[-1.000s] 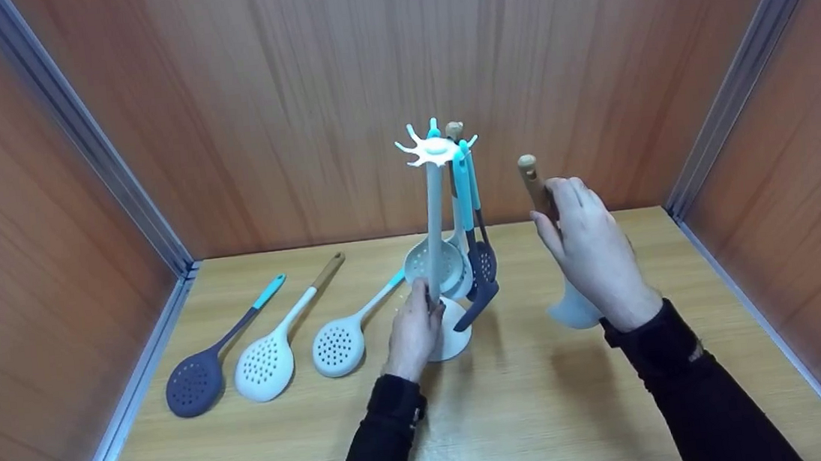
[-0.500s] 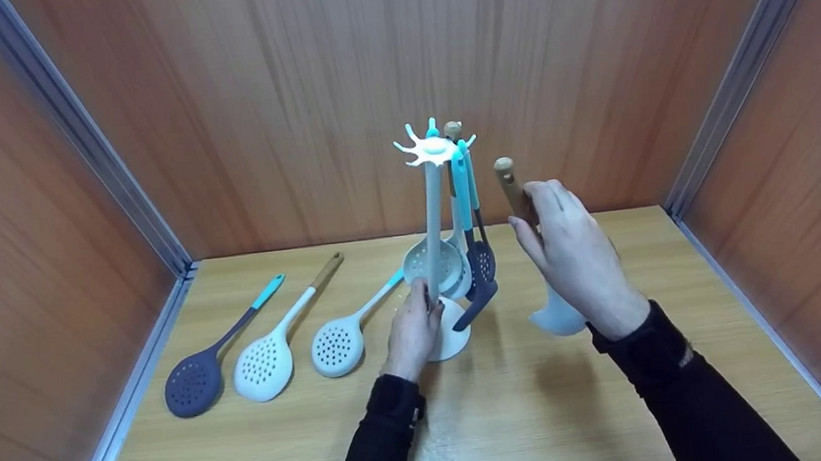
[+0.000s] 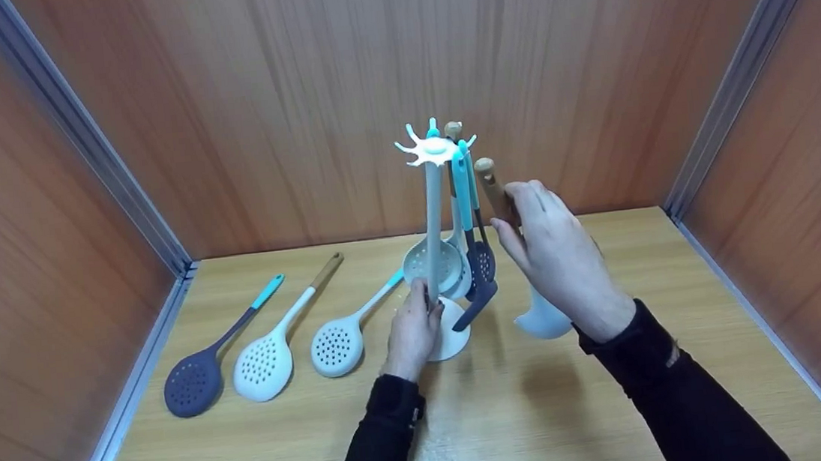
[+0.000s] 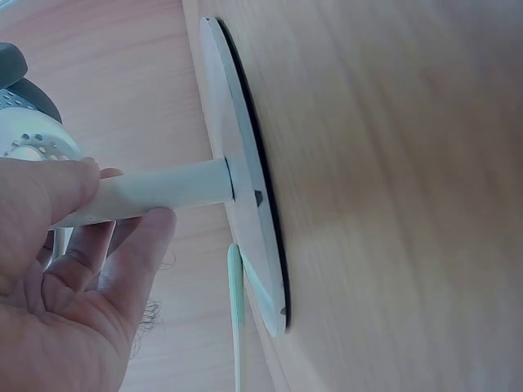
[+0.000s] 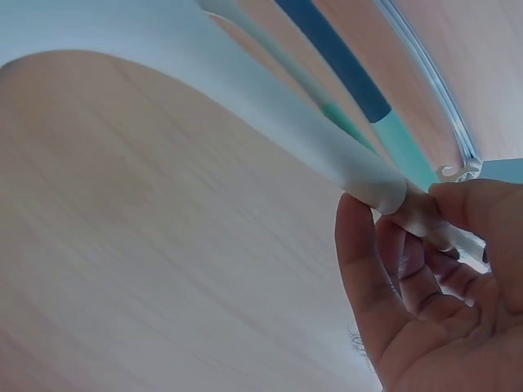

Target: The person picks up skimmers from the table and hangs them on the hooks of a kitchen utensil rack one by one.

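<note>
My left hand (image 3: pixel 414 329) grips the white post (image 4: pixel 176 186) of a utensil stand low down, just above its round base (image 3: pixel 453 339). My right hand (image 3: pixel 560 257) pinches the wooden handle (image 3: pixel 490 181) of a white kitchen utensil (image 3: pixel 542 321), held upright to the right of the stand. Its smooth head points down, partly hidden behind the hand, so I cannot tell its exact kind. In the right wrist view, thumb and fingers are where the wood meets the white neck (image 5: pixel 372 184). The hooked white top (image 3: pixel 436 150) of the stand is left of this handle.
Several utensils hang on the stand, among them a white skimmer (image 3: pixel 425 261) and a dark turner (image 3: pixel 479 303) with a turquoise handle. On the table's left lie a dark skimmer (image 3: pixel 194 384), a wooden-handled white skimmer (image 3: pixel 265 366) and a turquoise-handled one (image 3: pixel 339 345). Wooden panels enclose the table.
My right hand has moved left with the wooden-handled utensil, bringing it closer to the hanging utensils. The left hand and the stand have stayed in place.
</note>
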Action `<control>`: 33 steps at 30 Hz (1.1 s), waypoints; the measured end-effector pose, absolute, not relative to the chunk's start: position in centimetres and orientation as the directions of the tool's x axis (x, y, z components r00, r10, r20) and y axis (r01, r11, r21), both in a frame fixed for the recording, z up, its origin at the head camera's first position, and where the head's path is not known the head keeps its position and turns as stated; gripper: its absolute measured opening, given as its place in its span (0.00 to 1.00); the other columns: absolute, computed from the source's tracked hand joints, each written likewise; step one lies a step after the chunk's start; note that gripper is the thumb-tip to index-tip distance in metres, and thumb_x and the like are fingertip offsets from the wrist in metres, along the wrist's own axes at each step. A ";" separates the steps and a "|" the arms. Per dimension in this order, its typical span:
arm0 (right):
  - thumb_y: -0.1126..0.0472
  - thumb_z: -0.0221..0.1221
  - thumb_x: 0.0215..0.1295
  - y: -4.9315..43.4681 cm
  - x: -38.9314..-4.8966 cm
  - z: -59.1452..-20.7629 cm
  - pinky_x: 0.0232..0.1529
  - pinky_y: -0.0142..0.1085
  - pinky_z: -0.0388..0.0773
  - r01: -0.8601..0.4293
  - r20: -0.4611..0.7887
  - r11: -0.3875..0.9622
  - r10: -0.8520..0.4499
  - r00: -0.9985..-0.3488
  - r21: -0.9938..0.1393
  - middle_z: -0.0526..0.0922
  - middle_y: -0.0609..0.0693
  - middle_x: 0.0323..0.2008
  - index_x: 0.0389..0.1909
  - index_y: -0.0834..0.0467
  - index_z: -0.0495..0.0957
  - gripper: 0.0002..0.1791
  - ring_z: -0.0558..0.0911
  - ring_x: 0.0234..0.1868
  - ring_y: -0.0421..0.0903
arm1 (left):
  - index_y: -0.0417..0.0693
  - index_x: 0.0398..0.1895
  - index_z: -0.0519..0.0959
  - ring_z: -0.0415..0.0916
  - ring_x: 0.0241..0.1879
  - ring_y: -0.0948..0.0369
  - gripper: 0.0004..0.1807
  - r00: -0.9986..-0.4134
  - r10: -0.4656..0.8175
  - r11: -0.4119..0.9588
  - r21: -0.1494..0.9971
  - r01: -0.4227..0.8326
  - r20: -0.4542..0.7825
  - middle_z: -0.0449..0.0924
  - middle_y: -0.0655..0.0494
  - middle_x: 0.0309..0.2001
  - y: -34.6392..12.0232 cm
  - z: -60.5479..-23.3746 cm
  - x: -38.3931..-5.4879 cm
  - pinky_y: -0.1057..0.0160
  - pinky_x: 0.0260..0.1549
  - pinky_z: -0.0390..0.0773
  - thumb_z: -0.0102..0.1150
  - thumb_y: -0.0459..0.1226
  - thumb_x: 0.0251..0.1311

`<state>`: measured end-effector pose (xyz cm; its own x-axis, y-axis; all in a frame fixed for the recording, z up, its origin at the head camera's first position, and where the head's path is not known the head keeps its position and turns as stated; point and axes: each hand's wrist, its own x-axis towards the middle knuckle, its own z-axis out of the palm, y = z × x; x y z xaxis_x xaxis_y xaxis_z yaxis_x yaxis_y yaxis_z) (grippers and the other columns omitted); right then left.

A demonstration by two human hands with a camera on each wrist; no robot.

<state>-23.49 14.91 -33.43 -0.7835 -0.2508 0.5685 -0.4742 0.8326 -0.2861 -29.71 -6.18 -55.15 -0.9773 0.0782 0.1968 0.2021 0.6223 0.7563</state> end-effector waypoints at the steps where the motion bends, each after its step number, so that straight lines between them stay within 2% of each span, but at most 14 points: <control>1: 0.59 0.64 0.91 14.8 -23.5 -33.4 0.62 0.54 0.96 -0.479 0.573 0.831 -0.255 -0.779 -0.281 0.84 0.64 0.59 0.74 0.67 0.74 0.23 0.88 0.53 0.59 | 0.45 0.70 0.74 0.90 0.68 0.37 0.18 -0.977 0.077 0.627 0.752 0.204 0.201 0.90 0.35 0.66 -6.2 -55.2 -29.7 0.35 0.66 0.91 0.65 0.31 0.85; 11: 0.59 0.62 0.92 13.5 -23.3 -32.9 0.59 0.51 0.96 -0.516 0.584 0.807 -0.280 -0.762 -0.288 0.84 0.62 0.58 0.74 0.68 0.74 0.22 0.87 0.52 0.57 | 0.49 0.73 0.73 0.89 0.70 0.40 0.19 -0.991 0.059 0.628 0.767 0.132 0.123 0.89 0.39 0.68 -6.0 -55.0 -29.8 0.36 0.69 0.90 0.64 0.33 0.87; 24: 0.59 0.63 0.91 11.7 -23.4 -32.0 0.66 0.52 0.95 -0.497 0.525 0.795 -0.274 -0.806 -0.348 0.84 0.62 0.62 0.76 0.67 0.74 0.23 0.88 0.57 0.57 | 0.48 0.72 0.73 0.89 0.70 0.39 0.19 -0.987 0.066 0.623 0.767 0.153 0.143 0.89 0.37 0.68 -6.2 -55.0 -29.8 0.35 0.70 0.90 0.64 0.33 0.87; 33: 0.60 0.64 0.91 11.0 -23.7 -31.9 0.65 0.53 0.95 -0.526 0.551 0.784 -0.293 -0.782 -0.330 0.85 0.62 0.60 0.74 0.67 0.76 0.22 0.90 0.57 0.58 | 0.44 0.70 0.74 0.90 0.68 0.39 0.18 -0.976 0.083 0.631 0.747 0.209 0.203 0.90 0.36 0.65 -6.2 -55.2 -29.8 0.36 0.68 0.91 0.65 0.31 0.86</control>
<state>-23.73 11.04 -31.91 -0.7817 -0.2928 0.5506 -0.5259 0.7840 -0.3297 -29.76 -6.24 -55.25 -0.9757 0.0834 0.2027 0.2091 0.6314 0.7467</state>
